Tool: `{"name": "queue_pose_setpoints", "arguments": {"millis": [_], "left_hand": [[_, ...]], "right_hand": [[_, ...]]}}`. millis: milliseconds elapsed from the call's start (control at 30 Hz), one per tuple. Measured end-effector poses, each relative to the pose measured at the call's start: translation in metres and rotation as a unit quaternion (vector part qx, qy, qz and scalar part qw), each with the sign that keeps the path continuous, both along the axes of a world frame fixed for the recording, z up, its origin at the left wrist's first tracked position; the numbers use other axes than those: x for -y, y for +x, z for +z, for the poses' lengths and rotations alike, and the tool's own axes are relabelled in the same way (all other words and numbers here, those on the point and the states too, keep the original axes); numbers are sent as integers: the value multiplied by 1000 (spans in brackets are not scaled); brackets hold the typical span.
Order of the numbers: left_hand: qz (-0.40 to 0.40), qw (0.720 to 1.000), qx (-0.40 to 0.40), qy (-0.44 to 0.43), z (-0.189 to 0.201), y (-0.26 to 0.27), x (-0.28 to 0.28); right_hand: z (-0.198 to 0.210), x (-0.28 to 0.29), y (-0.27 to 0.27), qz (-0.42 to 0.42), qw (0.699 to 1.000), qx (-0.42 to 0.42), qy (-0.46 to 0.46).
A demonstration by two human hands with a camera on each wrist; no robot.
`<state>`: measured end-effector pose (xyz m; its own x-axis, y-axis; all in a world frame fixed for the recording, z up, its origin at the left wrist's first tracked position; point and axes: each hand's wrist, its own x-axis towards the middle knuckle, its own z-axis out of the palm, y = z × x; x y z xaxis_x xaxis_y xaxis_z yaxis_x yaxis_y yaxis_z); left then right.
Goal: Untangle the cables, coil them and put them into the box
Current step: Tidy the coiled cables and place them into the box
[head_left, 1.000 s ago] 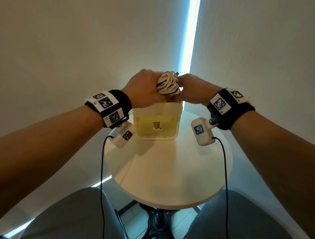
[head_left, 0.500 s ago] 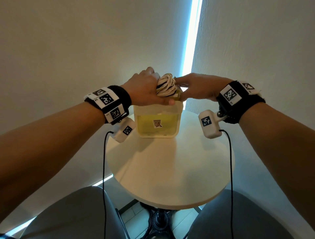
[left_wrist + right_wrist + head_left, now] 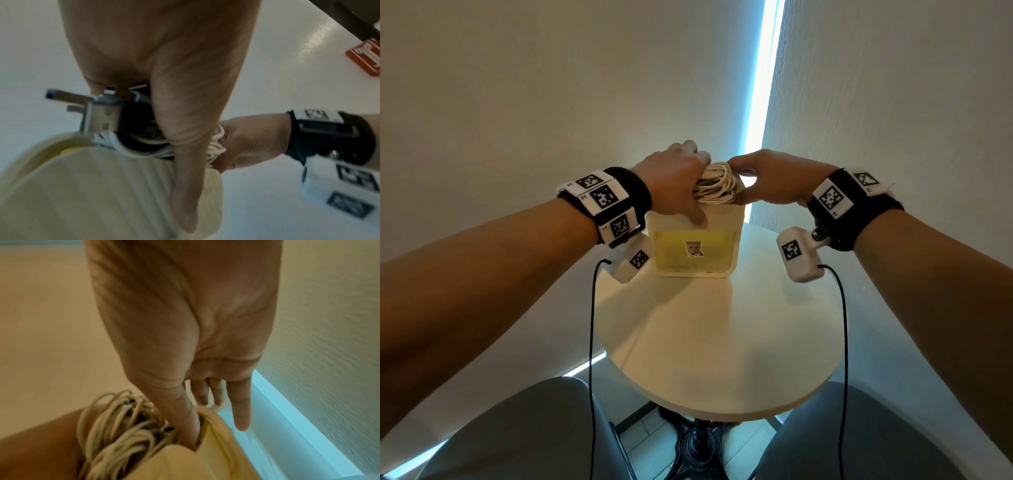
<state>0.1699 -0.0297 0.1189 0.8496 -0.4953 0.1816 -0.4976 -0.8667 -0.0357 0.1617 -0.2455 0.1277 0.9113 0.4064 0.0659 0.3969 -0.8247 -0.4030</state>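
The bundle of coiled white and black cables (image 3: pixel 714 183) sits at the top opening of the cream plastic box w/ a yellow translucent front (image 3: pixel 695 251), partly above the rim, between both hands. In the left wrist view, metal USB plugs (image 3: pixel 98 116) stick out of the coil on the far side, and a black loop lies inside the white turns.

Left hand (image 3: pixel 678 181) grips the bundle from the left — fingers curled over the top of the coil, thumb stretched down the near face of the box, tip touching it. Right hand (image 3: pixel 774 180) is at the right side of the bundle: thumb (image 3: pixel 187 418) pushed down between the cables and the box's right wall, the other fingers (image 3: pixel 240 404) straight, reaching out past the far rim. It holds nothing — it presses at the coil w/ the thumb only.

The box stands at the far edge of a round cream table (image 3: pixel 722 342), a small picture sticker (image 3: pixel 694 248) on its near face. Both wrists wear black bands w/ black-and-white marker tags (image 3: pixel 602 197), and white camera units (image 3: pixel 799 255) hang under them w/ black wires trailing down. Grey-clad knees (image 3: pixel 517 435) at the near edge; black metal table base (image 3: pixel 698 445) below. Pale walls behind, a bright vertical strip of light (image 3: pixel 763 85) in the corner.
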Motion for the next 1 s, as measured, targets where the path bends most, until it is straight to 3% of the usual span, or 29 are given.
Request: {"name": "queue_pose_setpoints", "arguments": {"millis": [200, 367, 433, 567, 667, 800, 933, 1000], "left_hand": [[0, 1000, -12, 17, -2, -1, -1], [19, 1000, 12, 17, -6, 0, 1], [24, 999, 7, 29, -4, 1, 2], [30, 999, -3, 34, 0, -2, 5], [-11, 997, -37, -63, 3, -6, -6], [-70, 983, -48, -165, 9, -8, -37], [-69, 984, -53, -156, 9, -6, -47], [-83, 985, -59, -137, 8, -4, -44]], "right_hand": [[0, -1, -3, 10, 999, 5, 30], [4, 9, 10, 44, 979, -185, 78], [6, 9, 11, 51, 971, -218, 83], [8, -2, 12, 18, 997, -79, 0], [5, -6, 15, 5, 999, -20, -48], [2, -7, 12, 5, 998, 18, -66], [1, -12, 15, -2, 997, 20, -75], [7, -11, 12, -4, 997, -27, -67]]}}
